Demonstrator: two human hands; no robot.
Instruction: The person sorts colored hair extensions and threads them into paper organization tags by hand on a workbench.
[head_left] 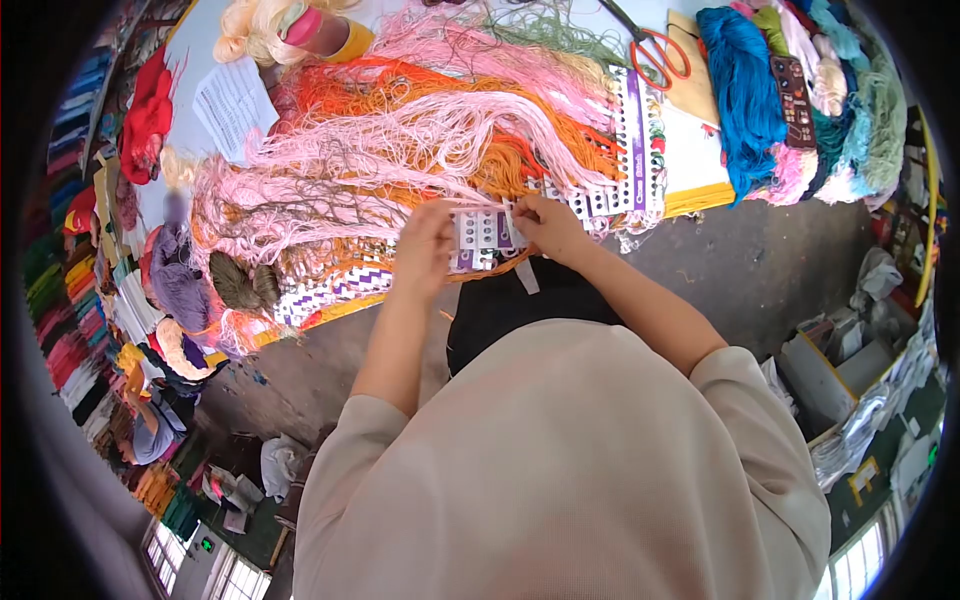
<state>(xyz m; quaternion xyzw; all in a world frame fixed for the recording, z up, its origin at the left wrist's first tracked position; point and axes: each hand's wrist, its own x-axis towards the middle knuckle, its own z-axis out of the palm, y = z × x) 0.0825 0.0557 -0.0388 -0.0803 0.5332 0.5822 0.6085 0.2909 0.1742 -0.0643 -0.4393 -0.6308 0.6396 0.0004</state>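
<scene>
At the table's near edge, my right hand (550, 226) pinches a white thread card (484, 229) punched with round holes and printed in purple. My left hand (424, 245) is closed at the card's left end, its fingertips partly hidden. Pink embroidery thread (420, 140) fans out in long loose strands just beyond both hands. Orange thread (505, 172) lies in a bunch behind the card. To the right, more punched cards (610, 195) with purple print line the edge, strands running from them.
Orange-handled scissors (660, 60) lie at the back right. Blue skeins (740, 95) hang over the right end near a dark remote control (793, 103). A printed sheet (234, 105) and purple yarn (178, 275) are on the left. Another person (155, 428) is at lower left.
</scene>
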